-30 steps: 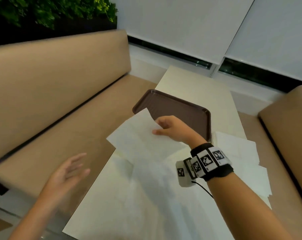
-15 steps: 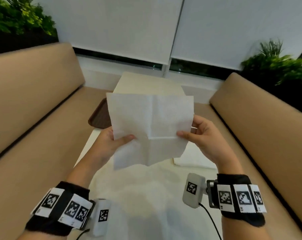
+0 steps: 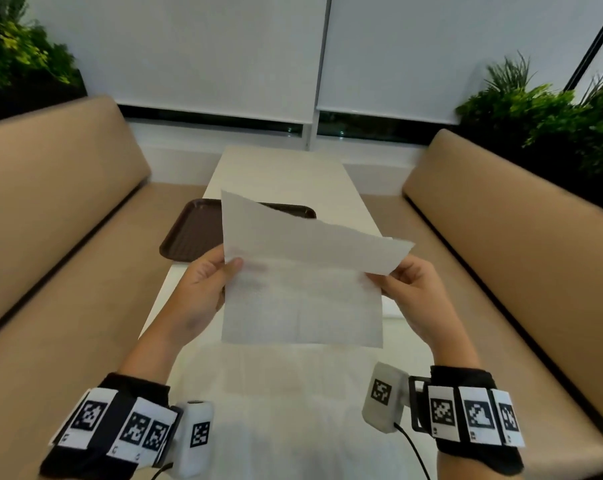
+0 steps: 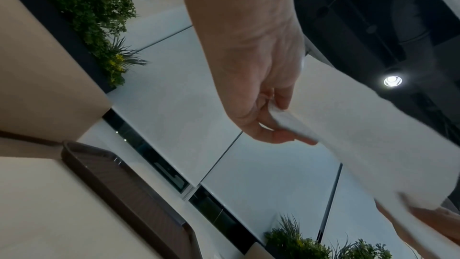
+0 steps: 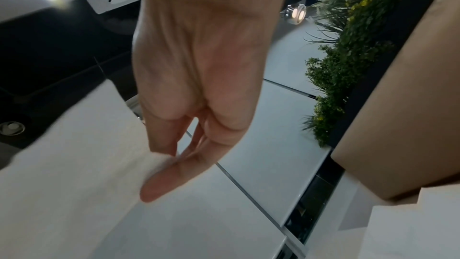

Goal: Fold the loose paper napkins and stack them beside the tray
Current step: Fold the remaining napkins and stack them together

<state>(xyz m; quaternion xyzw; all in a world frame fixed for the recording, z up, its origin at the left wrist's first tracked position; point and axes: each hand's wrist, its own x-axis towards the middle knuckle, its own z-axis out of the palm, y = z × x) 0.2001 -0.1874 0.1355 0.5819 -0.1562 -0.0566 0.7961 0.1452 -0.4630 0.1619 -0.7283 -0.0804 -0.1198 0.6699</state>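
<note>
Napkin (image 3: 303, 271) held mid-air over bench (image 3: 279, 171) near edge, short of tray (image 3: 189, 233), pinched by left hand (image 3: 199, 289) and right hand (image 3: 414, 296) fingers at side edges, top half folding over; risk of skewed crease or tearing from uneven pull.

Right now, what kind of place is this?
Probably a cafe or fast-food booth: two tan padded benches face each other across a narrow white table, a brown serving tray sits on it, and both hands hold a paper napkin. Planters stand behind the benches.
</note>
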